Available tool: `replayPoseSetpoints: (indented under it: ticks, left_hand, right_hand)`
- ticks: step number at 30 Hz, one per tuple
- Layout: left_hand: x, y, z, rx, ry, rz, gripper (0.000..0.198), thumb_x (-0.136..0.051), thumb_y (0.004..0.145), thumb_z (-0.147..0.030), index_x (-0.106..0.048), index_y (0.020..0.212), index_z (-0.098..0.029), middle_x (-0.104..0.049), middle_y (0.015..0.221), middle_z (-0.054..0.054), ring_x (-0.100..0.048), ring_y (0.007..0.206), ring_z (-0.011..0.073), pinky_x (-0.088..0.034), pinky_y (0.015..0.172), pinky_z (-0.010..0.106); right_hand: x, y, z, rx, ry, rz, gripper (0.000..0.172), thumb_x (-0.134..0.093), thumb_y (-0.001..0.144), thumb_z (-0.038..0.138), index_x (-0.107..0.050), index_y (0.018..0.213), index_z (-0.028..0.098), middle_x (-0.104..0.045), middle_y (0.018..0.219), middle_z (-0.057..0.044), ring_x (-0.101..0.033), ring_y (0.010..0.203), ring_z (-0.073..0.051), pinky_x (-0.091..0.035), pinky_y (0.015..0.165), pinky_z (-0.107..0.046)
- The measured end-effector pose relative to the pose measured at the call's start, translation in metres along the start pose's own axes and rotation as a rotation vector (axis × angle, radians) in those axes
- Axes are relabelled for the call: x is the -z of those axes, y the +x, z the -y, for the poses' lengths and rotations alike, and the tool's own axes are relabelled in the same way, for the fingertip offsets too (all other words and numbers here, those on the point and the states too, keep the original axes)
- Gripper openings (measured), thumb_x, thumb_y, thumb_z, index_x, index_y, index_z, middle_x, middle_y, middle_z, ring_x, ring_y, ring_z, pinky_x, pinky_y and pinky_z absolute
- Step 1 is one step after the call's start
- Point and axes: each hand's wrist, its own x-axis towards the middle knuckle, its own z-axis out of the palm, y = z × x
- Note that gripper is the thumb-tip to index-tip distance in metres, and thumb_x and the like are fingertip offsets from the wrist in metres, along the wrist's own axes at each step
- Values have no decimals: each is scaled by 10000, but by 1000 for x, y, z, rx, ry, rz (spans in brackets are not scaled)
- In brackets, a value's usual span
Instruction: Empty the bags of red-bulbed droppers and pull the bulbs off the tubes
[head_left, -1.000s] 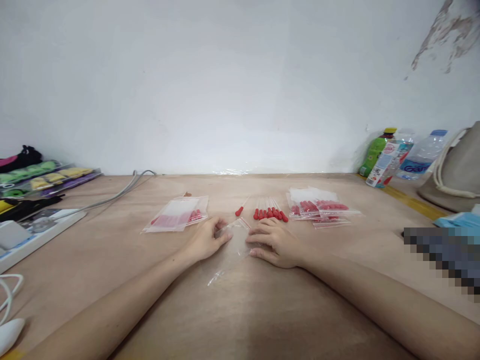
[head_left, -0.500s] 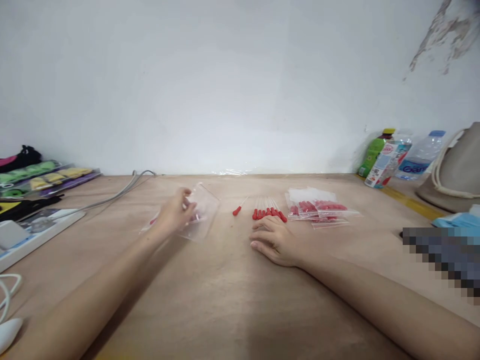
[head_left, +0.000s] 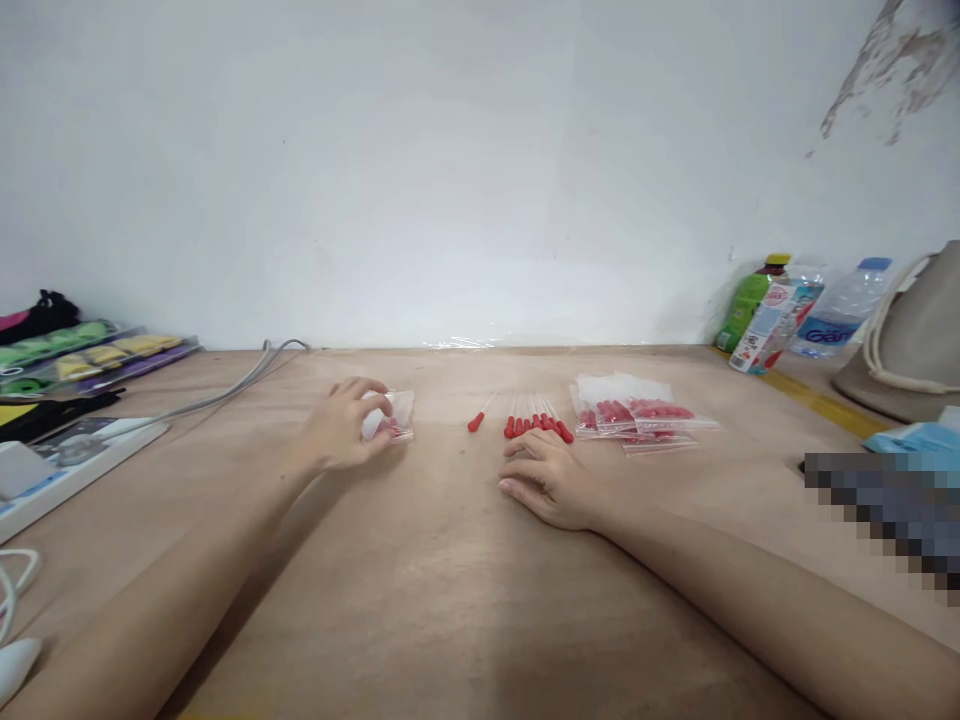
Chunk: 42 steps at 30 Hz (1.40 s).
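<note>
My left hand (head_left: 341,428) lies at the left of the wooden table (head_left: 450,600), its fingers curled over a clear zip bag (head_left: 394,415) that sits on a small pile of bags with red-capped pieces inside. Palm down, my right hand (head_left: 547,478) rests on the table with its fingers loosely stretched and nothing in it. Its fingertips are just in front of a row of several red-capped clear droppers (head_left: 536,425). One single dropper (head_left: 477,418) lies apart, between the two hands.
A pile of filled zip bags (head_left: 637,415) lies right of the droppers. Bottles (head_left: 780,310) and a beige bag (head_left: 911,340) stand at the far right by the wall. A white power strip (head_left: 67,465), a grey cable (head_left: 225,395) and coloured packets (head_left: 82,355) lie at the left.
My left hand carried the empty clear bag from the middle of the table to the left and set it down on the bag pile. My right hand stayed where it was.
</note>
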Motion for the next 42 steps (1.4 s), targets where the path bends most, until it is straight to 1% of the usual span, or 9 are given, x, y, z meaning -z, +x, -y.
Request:
replayPoseSetpoints:
  ticks: [4,10,16,19,24,27,30,37,42]
  left_hand:
    - [-4,0,-21,-191,139,113,144,-547,661,-262,-618,764,-191,-546,1116,102,-434,1112,306,-252,978,472]
    - [-27,1,-42,-244,195,24,253,-358,838,-109,-598,901,-159,-586,1030,118,-528,960,261,-381,832,408]
    - [-38,6,-82,-241,-45,90,196,-350,895,-198,-545,913,-188,-597,930,62,-584,809,188,-443,723,310]
    - [-41,6,-95,-284,-259,60,207,-333,909,-240,-532,949,-199,-590,980,55,-586,868,175,-452,756,295]
    - [-37,-5,-95,-180,-466,-14,210,-474,841,-293,-486,1020,-184,-570,1040,70,-563,929,182,-460,798,303]
    - [-34,-11,-90,-123,-510,-13,149,-426,866,-269,-525,935,-183,-608,944,53,-583,871,170,-467,779,302]
    - [-35,-13,-88,-135,-562,-31,196,-377,893,-245,-565,894,-188,-634,951,45,-589,926,165,-461,826,301]
    - [-47,-12,-87,-128,-654,-97,165,-456,859,-238,-592,799,-169,-632,958,62,-584,941,163,-459,851,311]
    - [-46,-12,-89,-74,-709,-61,166,-477,843,-251,-585,754,-161,-628,832,43,-592,785,142,-478,713,272]
  right_hand:
    - [0,1,0,-1,-2,-6,177,-507,834,309,-641,823,193,-577,915,-77,-508,851,-186,-409,757,-375]
    - [0,3,2,-16,-8,0,163,-515,825,293,-642,821,190,-577,907,-78,-510,840,-187,-410,748,-375]
    - [0,3,1,-7,-17,-9,149,-520,822,289,-634,810,194,-579,900,-74,-512,840,-186,-411,752,-373]
    - [0,2,1,-6,-2,-12,140,-513,825,280,-625,830,196,-586,895,-67,-509,835,-182,-410,751,-365]
    - [1,1,1,-42,15,-32,155,-521,814,268,-592,929,192,-589,908,-72,-502,849,-190,-406,757,-360]
    - [-1,3,0,-80,-10,-37,162,-550,785,253,-575,928,180,-582,867,-69,-499,823,-191,-404,736,-349]
    - [-6,8,-1,-87,-35,-59,147,-563,765,228,-569,902,178,-582,855,-65,-498,813,-191,-397,727,-339]
    - [-22,22,-4,14,-108,-118,105,-519,778,167,-618,800,194,-564,773,-38,-479,761,-161,-363,711,-303]
    - [-29,26,-6,109,-143,-174,165,-498,793,143,-644,758,209,-560,746,-23,-460,733,-137,-326,682,-285]
